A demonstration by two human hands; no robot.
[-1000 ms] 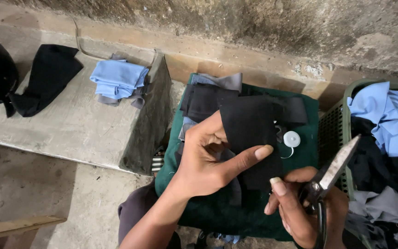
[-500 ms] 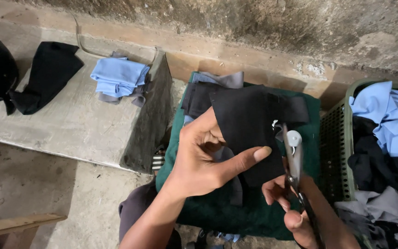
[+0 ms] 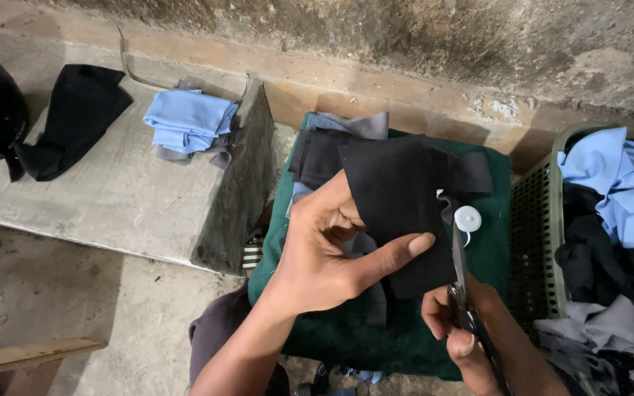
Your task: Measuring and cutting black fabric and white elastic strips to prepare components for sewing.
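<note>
Hands: left (image 3: 317, 249) pinches black cloth (image 3: 398, 198); right (image 3: 456, 323) grips scissors (image 3: 460, 271) (blades upright)

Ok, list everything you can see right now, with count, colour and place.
black cloth piece: one, black, held up at centre
scissors: one pair, dark metal, at the cloth's right edge
white disc: one, white, just right of the cloth
green cloth: one, dark green, spread beneath the hands
basket: one, green, right, full of blue, black and grey fabric
blue fabric pile: one, light blue, on the concrete ledge
black fabric: one, black, ledge's left end
left hand: pinching the cloth
right hand: working the scissors
</note>
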